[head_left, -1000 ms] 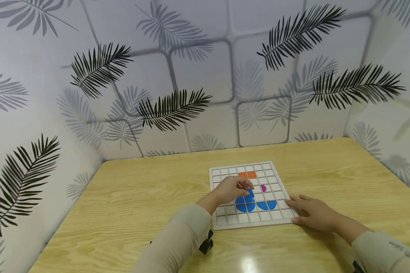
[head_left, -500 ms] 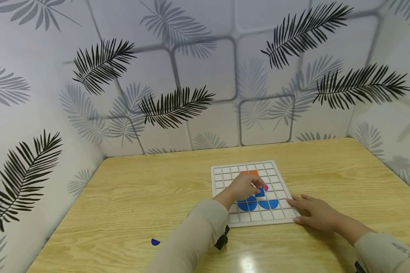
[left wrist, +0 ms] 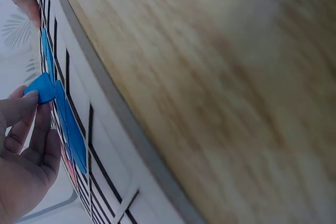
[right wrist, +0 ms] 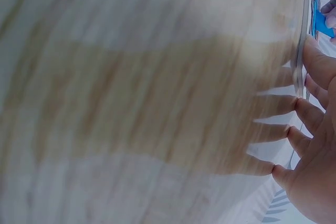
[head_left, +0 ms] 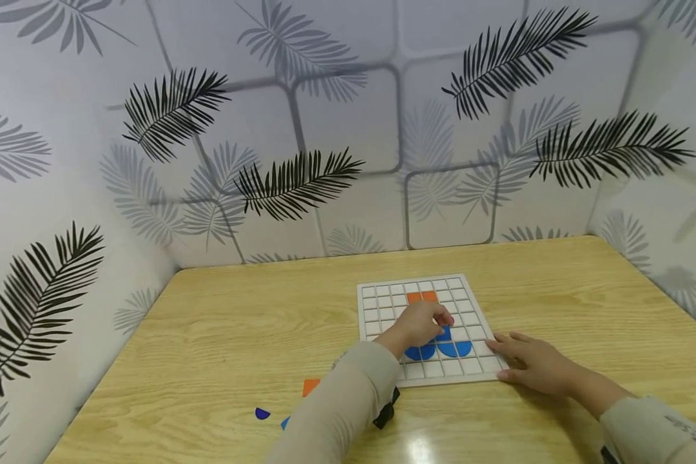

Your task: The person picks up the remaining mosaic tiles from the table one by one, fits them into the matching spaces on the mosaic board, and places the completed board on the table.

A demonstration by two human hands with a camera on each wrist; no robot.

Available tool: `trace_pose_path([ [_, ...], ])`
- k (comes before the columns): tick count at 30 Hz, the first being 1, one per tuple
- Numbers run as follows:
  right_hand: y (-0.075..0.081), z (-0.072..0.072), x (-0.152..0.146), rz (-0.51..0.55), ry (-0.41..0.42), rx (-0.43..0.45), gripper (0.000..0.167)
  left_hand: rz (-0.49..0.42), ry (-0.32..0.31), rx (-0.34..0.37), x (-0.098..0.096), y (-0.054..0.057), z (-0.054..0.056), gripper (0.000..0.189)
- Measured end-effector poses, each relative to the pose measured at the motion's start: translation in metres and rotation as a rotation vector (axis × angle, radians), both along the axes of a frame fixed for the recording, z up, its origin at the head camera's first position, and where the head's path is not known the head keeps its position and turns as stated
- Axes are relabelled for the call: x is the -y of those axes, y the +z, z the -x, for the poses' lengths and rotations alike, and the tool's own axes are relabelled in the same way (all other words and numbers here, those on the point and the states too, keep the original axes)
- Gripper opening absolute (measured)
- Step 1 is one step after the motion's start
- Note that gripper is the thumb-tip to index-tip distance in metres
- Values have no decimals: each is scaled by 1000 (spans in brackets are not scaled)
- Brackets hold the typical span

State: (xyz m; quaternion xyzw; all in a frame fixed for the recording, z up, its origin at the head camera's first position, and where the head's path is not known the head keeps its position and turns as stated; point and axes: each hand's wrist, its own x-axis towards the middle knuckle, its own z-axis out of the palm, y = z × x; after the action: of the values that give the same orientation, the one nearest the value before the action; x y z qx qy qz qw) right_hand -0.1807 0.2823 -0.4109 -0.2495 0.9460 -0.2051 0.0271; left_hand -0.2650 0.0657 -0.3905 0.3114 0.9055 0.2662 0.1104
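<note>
A white grid board [head_left: 432,369] lies on the wooden table. My left hand [head_left: 419,323] is over its middle, thumb and fingers pinching a small blue tile [left wrist: 41,88] with a pointed corner. The tile is tilted, its lower corner at the grid. Just below it on the board are a blue half-circle tile [head_left: 455,349] and another blue tile [head_left: 420,352], partly hidden by the left hand. Orange tiles [head_left: 422,296] sit farther back on the board. My right hand [head_left: 533,364] touches the board's right edge, fingers extended and spread.
A dark blue half-circle [head_left: 262,413] lies loose on the table at left. Near it, an orange tile [head_left: 310,386] and a lighter blue tile [head_left: 285,423] are partly covered by the left sleeve [head_left: 348,393]. A patterned wall [head_left: 359,212] stands behind the table.
My left hand has moved right over the board with the blue tile, now covering the magenta piece. Loose tiles have come into view beside the left sleeve. The right hand stays put.
</note>
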Motion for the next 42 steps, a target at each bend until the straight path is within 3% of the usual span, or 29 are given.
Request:
trace_pose_path([
  [14,0,-1,0,10,-2,1,60,10,62,26,-4,-1,-1,13],
  [22,1,-2,1,12,1,8,60,132,129,-44,-10,-3,-6,15],
  [27,2,-2,1,-1,5,-13,58,163,130,-71,-12,-4,-6,15],
  [42,1,-1,1,11,7,-5,57,196,121,-65,-13,1,-10,18],
])
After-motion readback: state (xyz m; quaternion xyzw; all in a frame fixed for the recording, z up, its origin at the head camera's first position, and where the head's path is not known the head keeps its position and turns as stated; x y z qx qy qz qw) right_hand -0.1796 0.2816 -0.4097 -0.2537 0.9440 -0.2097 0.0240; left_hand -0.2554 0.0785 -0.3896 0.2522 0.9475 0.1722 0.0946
